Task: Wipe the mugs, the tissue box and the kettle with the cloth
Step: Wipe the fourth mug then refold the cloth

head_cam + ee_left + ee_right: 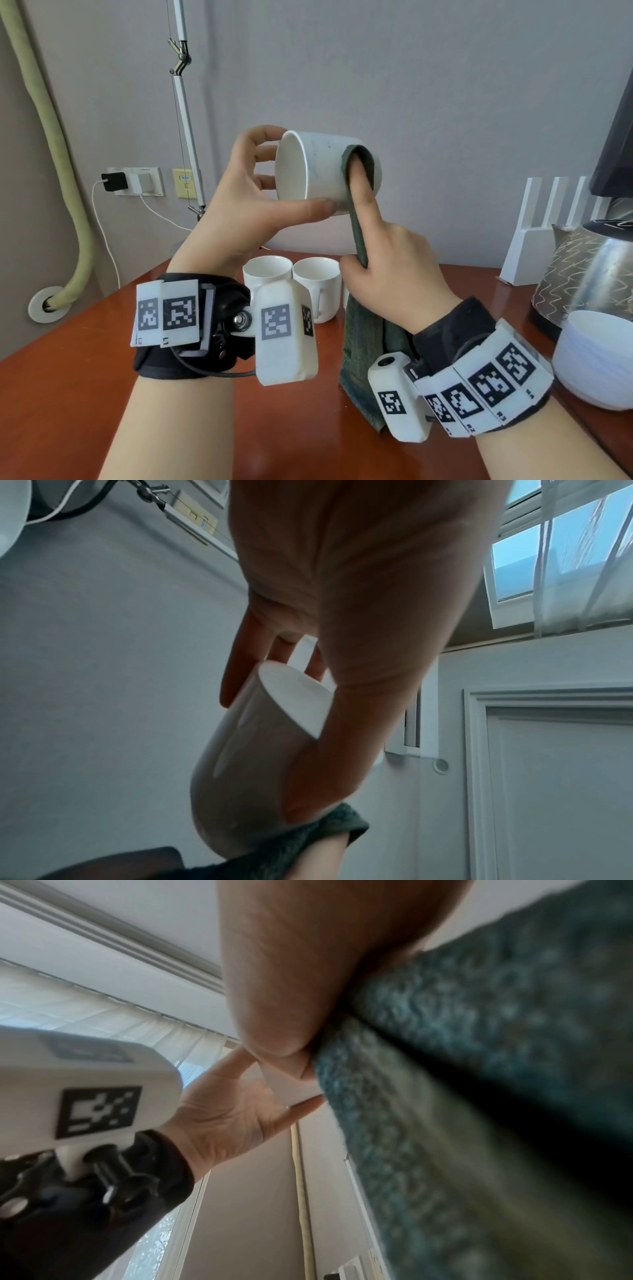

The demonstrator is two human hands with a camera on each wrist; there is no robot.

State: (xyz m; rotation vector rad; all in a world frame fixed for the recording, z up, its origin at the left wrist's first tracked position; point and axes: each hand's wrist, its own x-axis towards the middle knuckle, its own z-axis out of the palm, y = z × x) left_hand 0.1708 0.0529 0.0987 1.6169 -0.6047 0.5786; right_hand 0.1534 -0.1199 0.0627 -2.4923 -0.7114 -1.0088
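My left hand (251, 193) holds a white mug (320, 169) on its side in the air, thumb underneath and fingers over the rim. The left wrist view shows the same mug (260, 750) under my left hand (342, 588). My right hand (394, 277) grips a dark green cloth (368, 339). Its index finger (363, 195) points up and presses the cloth against the mug's base end. The rest of the cloth hangs down to the table. Two more white mugs (270, 274) (317, 279) stand upright on the table behind my hands. A patterned metal kettle (589, 274) stands at the right.
The red-brown table (85, 359) runs to a grey wall. A white bowl (596, 363) sits in front of the kettle, a white slatted stand (544, 226) behind it. A lamp arm (181, 102) rises at the back, with wall sockets and a pipe (51, 120) at the left.
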